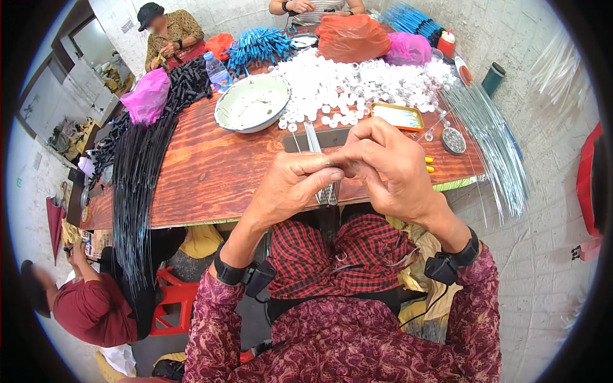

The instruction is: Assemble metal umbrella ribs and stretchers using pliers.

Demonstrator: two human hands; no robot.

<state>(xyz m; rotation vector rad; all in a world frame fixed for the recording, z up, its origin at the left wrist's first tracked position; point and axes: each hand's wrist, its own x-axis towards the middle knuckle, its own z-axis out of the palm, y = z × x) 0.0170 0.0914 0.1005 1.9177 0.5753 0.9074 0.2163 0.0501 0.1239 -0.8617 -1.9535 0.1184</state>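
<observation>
Above the front edge of the table, my left hand (287,188) and my right hand (396,169) meet with their fingertips pinched together. Both are closed on something small between the fingers, too hidden to make out. Beneath them lies a bundle of thin metal rods (311,137), pointing away from me; its near ends show below my hands. Just beyond my fingers, a dark flat block (332,136) rests on the tabletop, partly covered by my right hand.
White plastic caps (357,80) are heaped behind an enamel basin (252,102). A shallow tin (397,116), a dish of small metal pieces (453,140) and long wires (488,140) lie right. Black rods (143,172) overhang the left edge. Other people work around the table (198,163).
</observation>
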